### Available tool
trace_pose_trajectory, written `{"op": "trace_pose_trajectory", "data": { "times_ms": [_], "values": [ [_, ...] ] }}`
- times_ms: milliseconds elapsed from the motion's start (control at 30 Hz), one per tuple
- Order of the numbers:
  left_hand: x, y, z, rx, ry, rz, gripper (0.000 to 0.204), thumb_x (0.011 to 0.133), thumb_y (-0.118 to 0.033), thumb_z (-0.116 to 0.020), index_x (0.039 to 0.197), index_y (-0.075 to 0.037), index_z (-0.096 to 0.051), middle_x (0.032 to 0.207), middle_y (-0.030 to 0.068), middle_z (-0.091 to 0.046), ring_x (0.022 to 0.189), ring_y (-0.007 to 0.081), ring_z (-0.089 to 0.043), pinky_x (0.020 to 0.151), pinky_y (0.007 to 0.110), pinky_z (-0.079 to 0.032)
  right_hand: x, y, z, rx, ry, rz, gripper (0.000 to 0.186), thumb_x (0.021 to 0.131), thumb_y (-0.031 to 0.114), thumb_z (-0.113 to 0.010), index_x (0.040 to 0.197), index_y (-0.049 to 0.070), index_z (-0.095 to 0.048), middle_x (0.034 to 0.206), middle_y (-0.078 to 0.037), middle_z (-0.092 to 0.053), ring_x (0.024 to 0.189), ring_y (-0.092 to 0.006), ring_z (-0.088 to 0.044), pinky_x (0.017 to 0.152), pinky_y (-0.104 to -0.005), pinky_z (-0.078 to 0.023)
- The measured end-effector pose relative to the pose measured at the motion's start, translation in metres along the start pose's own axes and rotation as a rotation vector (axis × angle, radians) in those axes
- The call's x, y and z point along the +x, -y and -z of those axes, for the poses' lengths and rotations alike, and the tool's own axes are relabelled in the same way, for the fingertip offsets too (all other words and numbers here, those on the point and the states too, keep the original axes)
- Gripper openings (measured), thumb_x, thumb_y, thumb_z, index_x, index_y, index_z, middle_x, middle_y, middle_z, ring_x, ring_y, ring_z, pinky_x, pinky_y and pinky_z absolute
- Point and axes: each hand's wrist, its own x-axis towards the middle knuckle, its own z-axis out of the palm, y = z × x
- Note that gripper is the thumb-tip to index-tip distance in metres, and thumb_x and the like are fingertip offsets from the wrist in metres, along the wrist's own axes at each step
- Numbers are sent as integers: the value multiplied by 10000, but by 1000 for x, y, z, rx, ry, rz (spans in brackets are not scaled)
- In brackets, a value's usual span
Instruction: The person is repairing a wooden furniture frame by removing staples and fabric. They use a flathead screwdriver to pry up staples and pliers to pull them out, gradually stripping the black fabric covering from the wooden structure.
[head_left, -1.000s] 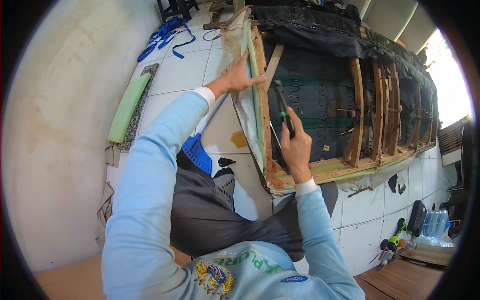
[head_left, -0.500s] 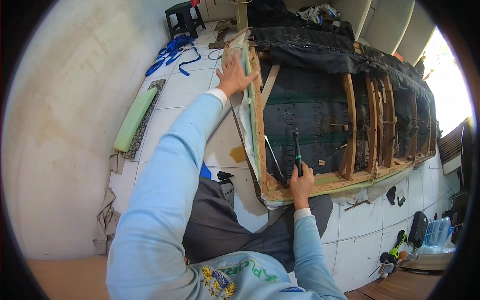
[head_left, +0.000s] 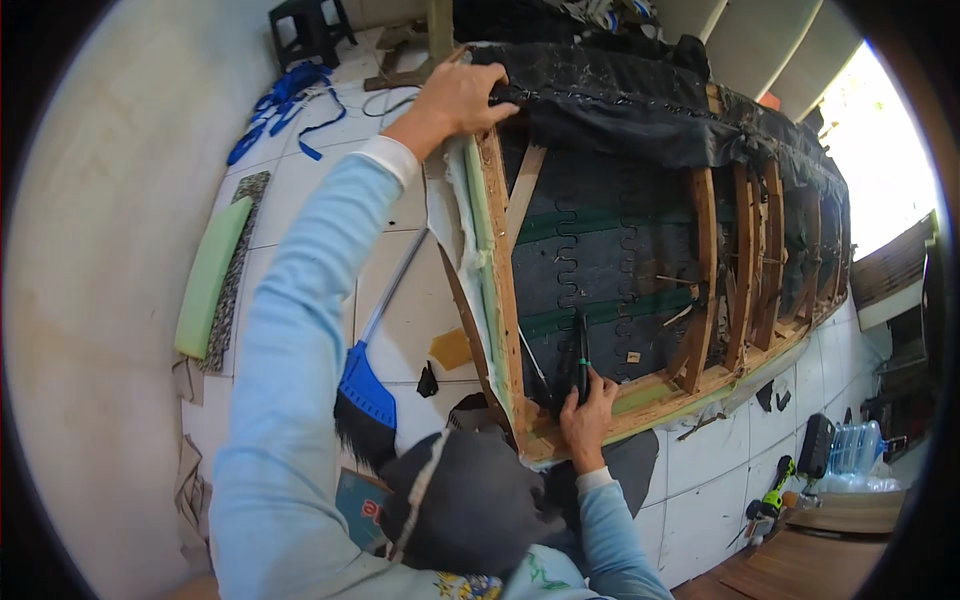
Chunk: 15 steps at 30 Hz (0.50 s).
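An upturned sofa frame (head_left: 505, 330) of bare wood, with black fabric and zigzag springs (head_left: 568, 265) inside, lies in front of me. My left hand (head_left: 458, 95) reaches to its far left corner, fingers curled over the edge by the black fabric (head_left: 610, 125) and thumb apart on the inner side. My right hand (head_left: 588, 415) is closed round a hand tool with a black-and-green handle (head_left: 583, 372), its dark shaft pointing away over the springs. The tool's exact kind is unclear. A thin, light rod (head_left: 532, 357) lies inside the frame's near left corner.
On the left floor are a blue broom (head_left: 368, 385), a green foam block (head_left: 213, 275) and blue straps (head_left: 285, 105). A black stool (head_left: 308, 30) stands behind them. At the right lie a green-and-black power tool (head_left: 776, 485) and clear plastic bottles (head_left: 855, 450). Dark grey cloth (head_left: 465, 500) bulges before me.
My left hand has moved farther along the frame's left edge to its corner, and its spread fingers have curled over it. The view has shifted, revealing the broom. My right hand still holds the tool.
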Motion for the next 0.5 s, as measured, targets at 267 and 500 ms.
{"op": "trace_pose_trajectory", "data": {
  "times_ms": [267, 500],
  "values": [
    [-16, 19, -17, -524, -189, 41, 461, 900, -448, -884, 1155, -74, -802, 1155, 137, -792, 1076, 315, -766, 945, 403, -588, 6, 21, 0, -146, 86, -65, 546, 930, 119, -713, 1453, 6, -607, 1349, -283, -594, 1241, -509, -622, 1035, -540, -538],
    [-16, 17, 3, -710, 0, 218, 393, 852, -277, -936, 1167, -87, -798, 1054, 72, -722, 1054, 294, -647, 969, 404, -505, 17, 10, 3, 29, 372, -343, 429, 944, 43, -680, 1359, 5, -579, 1221, -302, -624, 1180, -532, -609, 1041, -528, -500]
  ]
}}
